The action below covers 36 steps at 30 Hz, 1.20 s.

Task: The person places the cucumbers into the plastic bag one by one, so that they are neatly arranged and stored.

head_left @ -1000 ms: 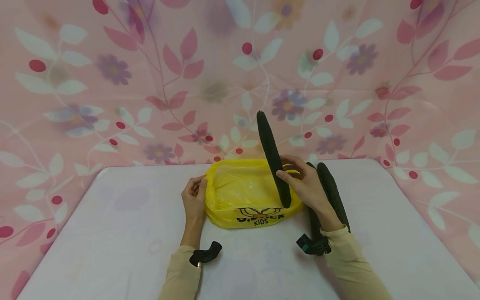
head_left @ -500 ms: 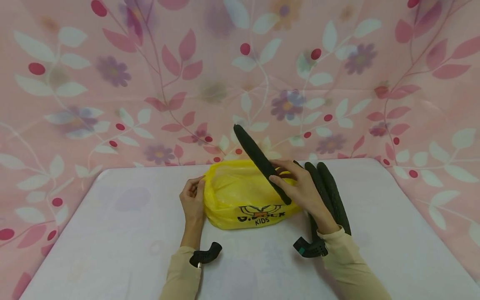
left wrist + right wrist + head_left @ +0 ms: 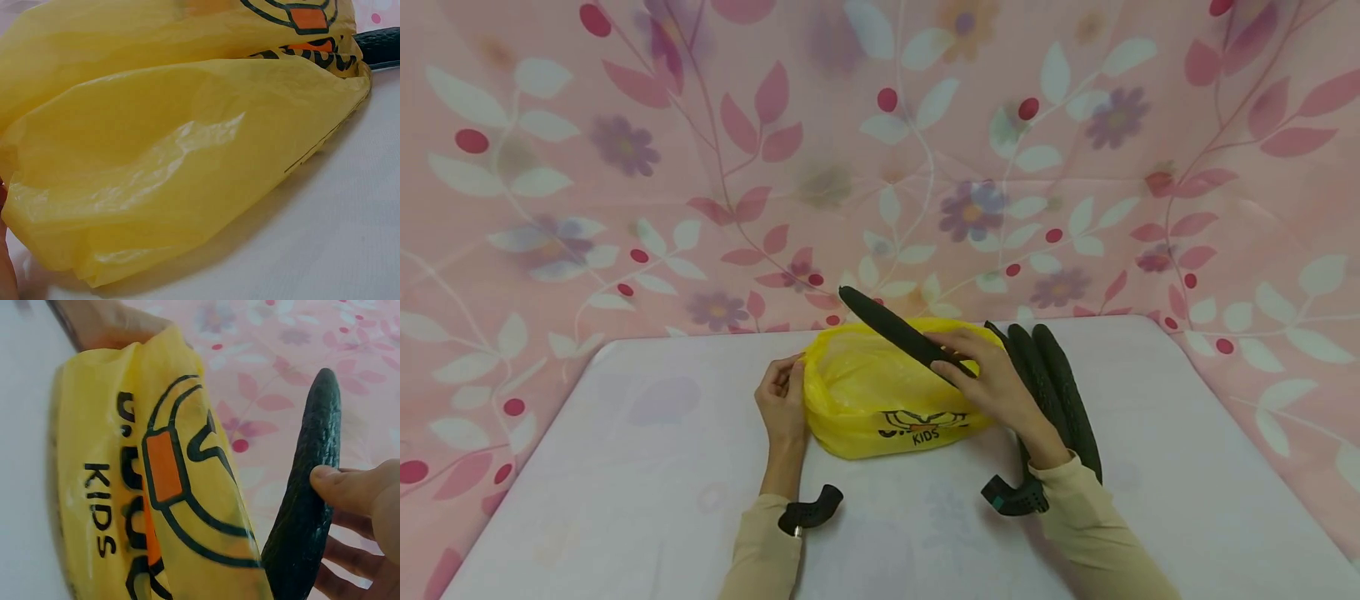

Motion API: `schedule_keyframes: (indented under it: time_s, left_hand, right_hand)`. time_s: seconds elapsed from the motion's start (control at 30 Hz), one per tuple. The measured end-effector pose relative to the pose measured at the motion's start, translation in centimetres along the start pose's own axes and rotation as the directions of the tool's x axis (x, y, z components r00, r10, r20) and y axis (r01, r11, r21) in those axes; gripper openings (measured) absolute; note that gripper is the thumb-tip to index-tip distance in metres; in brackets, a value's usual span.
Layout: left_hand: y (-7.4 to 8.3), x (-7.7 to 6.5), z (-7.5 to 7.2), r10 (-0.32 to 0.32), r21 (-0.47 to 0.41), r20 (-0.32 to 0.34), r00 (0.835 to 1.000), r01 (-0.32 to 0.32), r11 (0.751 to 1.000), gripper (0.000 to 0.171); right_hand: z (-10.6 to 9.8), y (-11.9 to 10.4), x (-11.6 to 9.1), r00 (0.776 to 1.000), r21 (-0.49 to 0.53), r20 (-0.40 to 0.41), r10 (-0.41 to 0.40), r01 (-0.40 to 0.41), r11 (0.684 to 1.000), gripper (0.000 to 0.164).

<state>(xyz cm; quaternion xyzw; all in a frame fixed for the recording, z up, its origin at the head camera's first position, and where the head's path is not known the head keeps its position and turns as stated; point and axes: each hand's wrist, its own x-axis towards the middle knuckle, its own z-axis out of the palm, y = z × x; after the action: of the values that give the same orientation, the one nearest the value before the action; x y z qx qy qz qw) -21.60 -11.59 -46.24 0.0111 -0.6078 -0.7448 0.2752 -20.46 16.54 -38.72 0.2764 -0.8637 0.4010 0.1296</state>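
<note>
A yellow plastic bag (image 3: 857,433) with black "KIDS" lettering lies on the table, its mouth spread wide. My left hand (image 3: 781,400) pinches the bag's left rim between thumb and curled fingers. In my right hand (image 3: 988,375) a dark green cucumber (image 3: 887,323) is held near its lower right end, tilted, with its far tip pointing up and left over the bag's opening. The right wrist view shows the thumb pressed along the cucumber (image 3: 306,481) and the fingers behind it, close beside the printed bag (image 3: 94,437). Only a sliver of the left hand appears in the left wrist view.
Several more cucumbers (image 3: 1063,375) lie side by side on the white table (image 3: 625,467) to the right of the bag, partly under my right forearm. Behind the table's back edge hangs a pink floral cloth (image 3: 700,150).
The cucumber in my right hand has swung from nearly upright to a low slant, its far tip moving left and down. My left hand, keeping the rim, has shifted slightly left.
</note>
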Motion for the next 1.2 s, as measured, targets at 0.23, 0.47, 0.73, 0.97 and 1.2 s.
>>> schedule_keyframes:
  time_s: [0.23, 0.47, 0.73, 0.97, 1.2]
  left_hand:
    - [0.9, -0.2, 0.2, 0.01, 0.012, -0.001, 1.0, -0.01, 1.0, 0.022]
    - [1.0, -0.3, 0.2, 0.011, 0.0, 0.004, 1.0, -0.011, 1.0, 0.023]
    - [0.1, -0.2, -0.2, 0.006, -0.024, -0.006, 1.0, -0.007, 1.0, 0.023]
    - [-1.4, 0.1, -0.4, 0.004, -0.04, -0.019, 1.0, -0.005, 0.999, 0.024]
    - [0.0, -0.1, -0.1, 0.018, -0.055, -0.002, 1.0, -0.018, 0.998, 0.023]
  right_hand:
    - [1.0, 0.0, 0.0, 0.998, -0.082, 0.061, -0.004, 0.009, 0.997, 0.041]
    - [2.2, -0.2, -0.1, 0.992, -0.159, 0.127, -0.004, 0.024, 0.987, 0.037]
    - [3.1, -0.2, -0.4, 0.981, -0.243, 0.194, 0.024, 0.025, 0.97, 0.034]
    - [3.7, -0.1, -0.6, 0.96, -0.269, 0.279, 0.027, 0.051, 0.962, 0.032]
    - [3.7, 0.1, -0.7, 0.936, -0.214, 0.353, 0.017, 0.063, 0.975, 0.029]
